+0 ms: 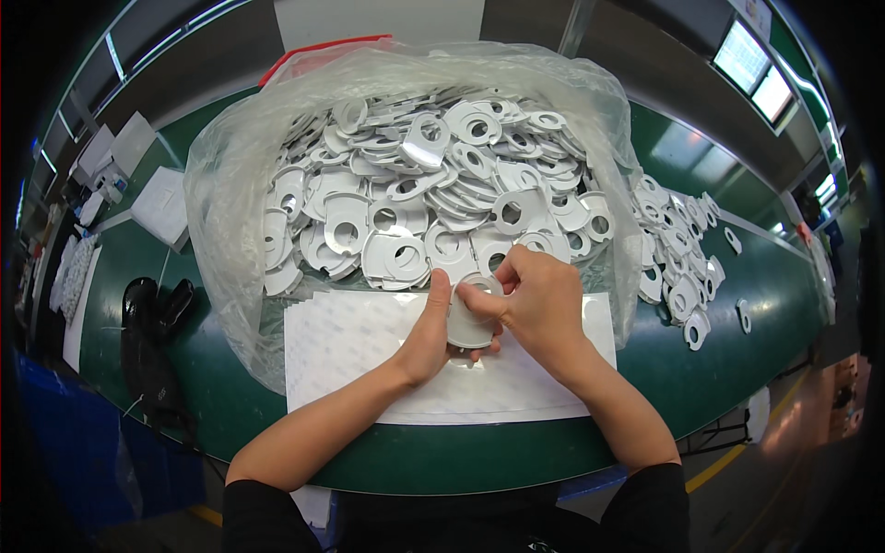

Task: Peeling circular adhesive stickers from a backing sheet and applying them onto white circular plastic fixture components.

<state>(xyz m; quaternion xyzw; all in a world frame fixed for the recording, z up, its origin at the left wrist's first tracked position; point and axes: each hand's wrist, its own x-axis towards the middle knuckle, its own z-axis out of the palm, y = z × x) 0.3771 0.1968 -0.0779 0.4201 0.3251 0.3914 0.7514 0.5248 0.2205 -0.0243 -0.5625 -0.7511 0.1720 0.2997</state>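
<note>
Over the white sheets (pixel 369 369), my two hands hold a flat, light grey plastic part (pixel 470 330) with a rounded end. My left hand (pixel 429 336) grips its left edge, with the thumb pointing up along the side and fingers behind. My right hand (pixel 542 300) is closed at its upper right, the thumb pressing on the face where the ring opening sits. What lies under that thumb is hidden. Just beyond my hands is a big heap of similar white ring-shaped plastic parts (pixel 346 224) in an open clear plastic bag (pixel 221 175).
A second pile of white parts (pixel 678 241) lies on the green table (pixel 747 323) to the right, a few pieces apart from it. At the left are a black pouch-like thing (pixel 147 355) and a white box (pixel 161 207). A red edge (pixel 323 53) shows behind the bag.
</note>
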